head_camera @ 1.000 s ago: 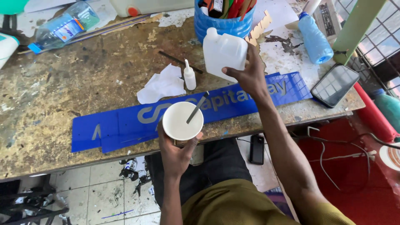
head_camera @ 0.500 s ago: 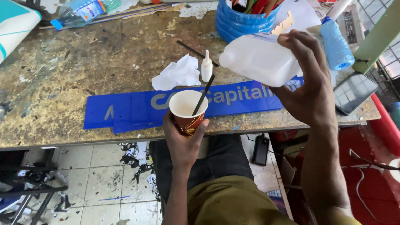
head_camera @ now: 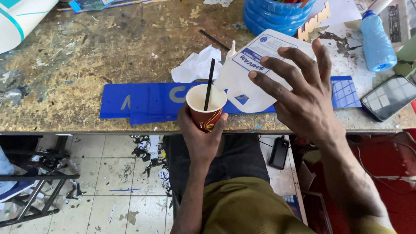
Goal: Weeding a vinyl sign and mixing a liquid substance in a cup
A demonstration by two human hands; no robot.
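Note:
My left hand [head_camera: 200, 138] grips a red paper cup [head_camera: 206, 107] with a white inside, held just off the table's front edge. A black stick [head_camera: 209, 83] stands in the cup. My right hand [head_camera: 303, 96] holds a white plastic jug [head_camera: 255, 69] with a blue-and-white label, tipped over sideways so its mouth end points down at the cup's rim. Behind both lies a long blue plastic strip [head_camera: 147, 102] with grey letters.
The worn, paint-stained table [head_camera: 86, 56] carries crumpled white paper [head_camera: 195, 65], a small white squeeze bottle [head_camera: 232, 50], a blue tub [head_camera: 279, 15], a light blue bottle [head_camera: 376, 41] and a phone [head_camera: 390, 96]. A tiled floor [head_camera: 108, 182] lies below.
The jug has tipped further and come down beside the cup's rim. The cup has moved slightly toward the table edge, and the view has drawn closer.

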